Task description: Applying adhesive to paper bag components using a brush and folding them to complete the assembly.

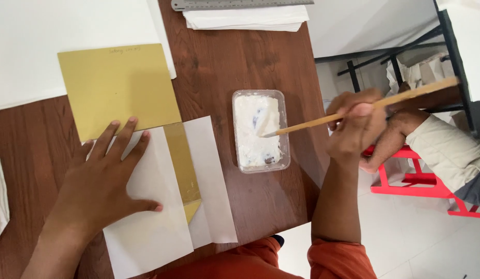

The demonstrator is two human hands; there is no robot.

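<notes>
My left hand [105, 175] lies flat with fingers spread on a white paper sheet [152, 227], pressing it onto a gold card [118, 88] on the brown wooden table [240, 57]. A strip of gold [182, 163] shows between that sheet and a second white sheet [211, 181]. My right hand [353, 129] grips a long wooden brush [322, 121]. Its tip dips into white paste in a clear plastic tub [260, 132] right of the papers.
A steel ruler [240, 4] rests on a stack of white paper [247, 18] at the far edge. Large white sheets [38, 36] cover the far left. Another person's arm in a pale sleeve [441, 150] and a red stool [415, 181] are at the right.
</notes>
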